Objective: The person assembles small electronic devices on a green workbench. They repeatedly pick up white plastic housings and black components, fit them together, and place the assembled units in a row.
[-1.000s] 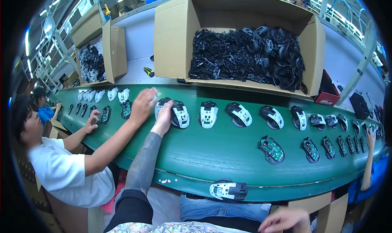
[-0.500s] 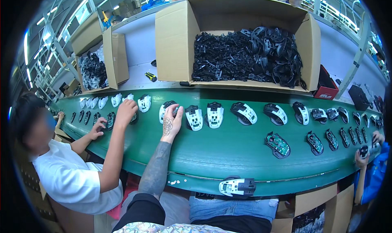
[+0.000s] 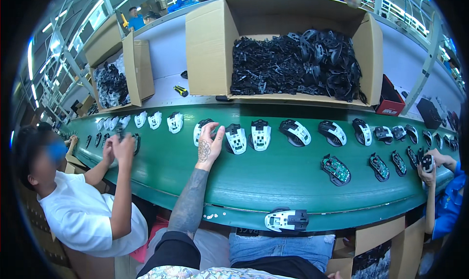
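at the lower edge only a sliver of the right hand (image 3: 335, 275) shows, so i cannot tell whether its fingers are apart or together. just above it on the right stands an open carton (image 3: 380, 236) with dark and pale parts inside. on the near edge of the green table (image 3: 264, 183) lies a black-and-white mouse shell (image 3: 287, 221), with several small pale pieces (image 3: 214, 215) well to its left.

farther in, the left hand (image 3: 209, 147) reaches over the right side of another mouse shell (image 3: 199, 132) in the far row; its thumb and fingers are apart, and i cannot tell whether they touch it. two more shells (image 3: 237, 140) stand just right of the hand, and the row runs on to the right. nearer than that row, at right, lie black bases with green circuit boards (image 3: 336, 170).

a co-worker in white (image 3: 80, 215) at left holds both hands close together; one in blue (image 3: 452, 200) at right holds a mouse part (image 3: 428, 163).

beyond the table sit a large cardboard box (image 3: 207, 54) full of black parts, a yellow-and-black cutter (image 3: 181, 90) and a smaller box (image 3: 142, 68).
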### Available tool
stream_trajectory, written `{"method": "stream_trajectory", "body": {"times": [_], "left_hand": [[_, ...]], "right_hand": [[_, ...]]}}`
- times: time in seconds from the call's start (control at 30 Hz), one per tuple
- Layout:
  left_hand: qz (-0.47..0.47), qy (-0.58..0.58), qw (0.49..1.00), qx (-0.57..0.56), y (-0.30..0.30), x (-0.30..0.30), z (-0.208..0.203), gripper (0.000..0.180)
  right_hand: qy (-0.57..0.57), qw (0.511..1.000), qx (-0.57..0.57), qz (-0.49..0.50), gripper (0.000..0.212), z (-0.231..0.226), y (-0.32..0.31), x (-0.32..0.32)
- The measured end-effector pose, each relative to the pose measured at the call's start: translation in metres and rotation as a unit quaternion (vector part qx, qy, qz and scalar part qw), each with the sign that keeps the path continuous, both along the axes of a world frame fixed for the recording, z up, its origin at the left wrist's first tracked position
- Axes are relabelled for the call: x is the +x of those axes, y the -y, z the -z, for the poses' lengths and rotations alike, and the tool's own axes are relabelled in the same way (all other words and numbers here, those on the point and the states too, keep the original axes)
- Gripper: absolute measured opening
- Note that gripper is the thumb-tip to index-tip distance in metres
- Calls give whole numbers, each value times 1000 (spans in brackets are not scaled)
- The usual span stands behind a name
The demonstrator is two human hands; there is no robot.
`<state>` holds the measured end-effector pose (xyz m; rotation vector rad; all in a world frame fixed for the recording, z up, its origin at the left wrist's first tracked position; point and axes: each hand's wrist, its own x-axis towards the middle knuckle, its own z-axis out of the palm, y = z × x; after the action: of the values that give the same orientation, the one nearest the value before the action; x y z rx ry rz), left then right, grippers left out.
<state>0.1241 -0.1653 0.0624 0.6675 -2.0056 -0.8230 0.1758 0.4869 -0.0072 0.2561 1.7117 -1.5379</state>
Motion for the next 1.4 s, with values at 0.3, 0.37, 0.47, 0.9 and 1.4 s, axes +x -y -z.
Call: {"method": "stream_trajectory", "body": {"times": [0.3, 0.37, 0.47, 0.9, 1.4], "left_hand": [[-7, 5, 1000, 7, -1, 6, -1, 36], [-4, 2, 1000, 12, 4, 5, 0, 35], [-5, 3, 1000, 16, 3, 4, -2, 35], [-6, 13, 1000, 26, -1, 3, -3, 32], [-19, 10, 1000, -12, -7, 3, -9, 27]], "right_hand": [[-135, 936, 80, -314, 30, -30, 11, -22], [-166, 942, 86, -278, 27, -9, 5, -19], [-253, 902, 140, -320, 25, -17, 13, -18], [-281, 903, 275, -171, 33, 14, 32, -1], [-152, 971, 167, -78, 38, 70, 12, 12]]}}
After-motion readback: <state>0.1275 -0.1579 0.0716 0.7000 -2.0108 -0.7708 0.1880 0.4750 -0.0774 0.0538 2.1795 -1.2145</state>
